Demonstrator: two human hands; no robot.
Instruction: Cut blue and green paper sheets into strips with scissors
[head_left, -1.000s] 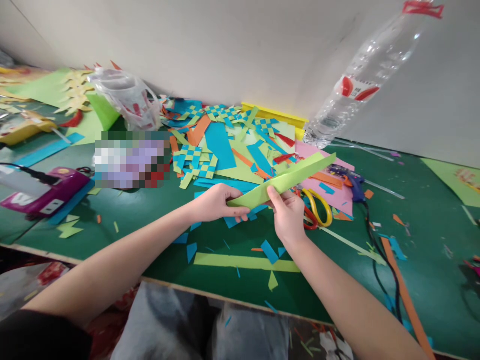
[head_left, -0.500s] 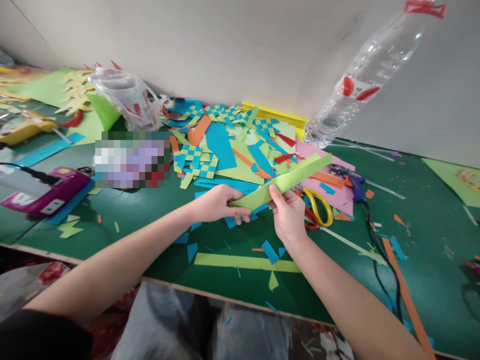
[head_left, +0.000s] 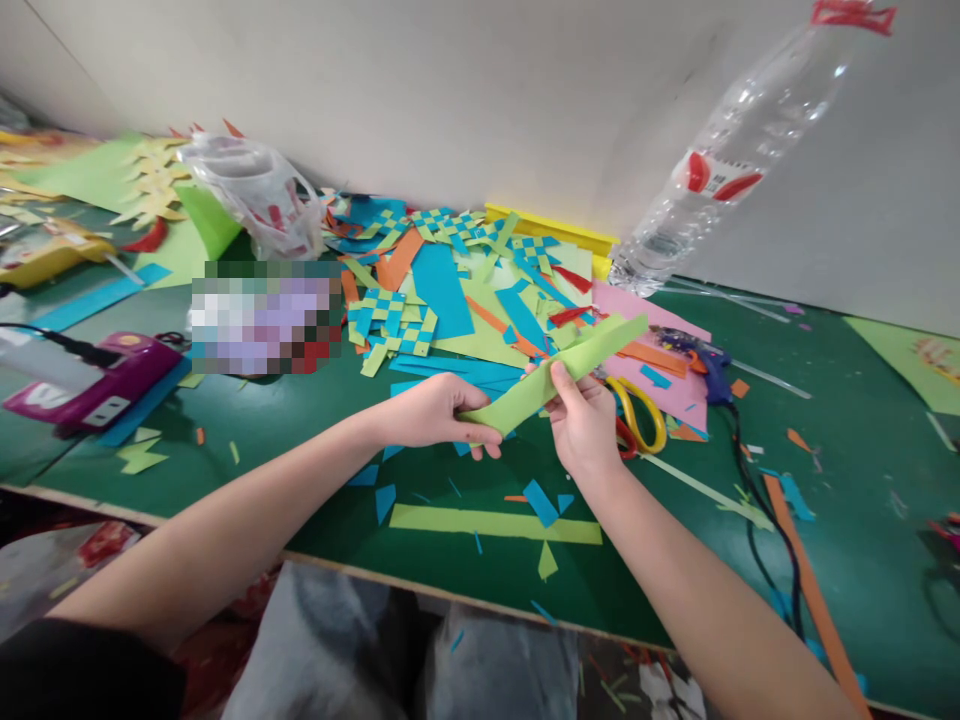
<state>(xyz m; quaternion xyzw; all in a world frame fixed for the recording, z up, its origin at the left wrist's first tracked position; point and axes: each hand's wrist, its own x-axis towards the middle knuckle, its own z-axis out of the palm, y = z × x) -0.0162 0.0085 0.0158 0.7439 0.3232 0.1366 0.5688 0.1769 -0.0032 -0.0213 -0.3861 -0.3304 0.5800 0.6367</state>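
A light green paper strip (head_left: pixel 534 390) is held in the air above the table, slanting up to the right. My left hand (head_left: pixel 442 412) pinches its lower left end between thumb and fingers. Closed on its middle is my right hand (head_left: pixel 583 415), thumb on the near face and fingers behind. Just right of that hand lie scissors with yellow and red handles (head_left: pixel 643 415), their blades hidden. Below both hands, another light green strip (head_left: pixel 495 524) lies flat among small blue scraps (head_left: pixel 540 502).
Behind my hands are woven blue and green paper pieces (head_left: pixel 386 318) and loose paper. A large plastic bottle (head_left: pixel 720 165) stands at the back right, a blue glue gun (head_left: pixel 716 380) below it. Left are a purple power strip (head_left: pixel 101 385) and a plastic-bagged cup (head_left: pixel 255 195).
The held strip's right end has come slightly down and left. My right hand sits a little farther right along it; my left hand keeps hold of the lower end.
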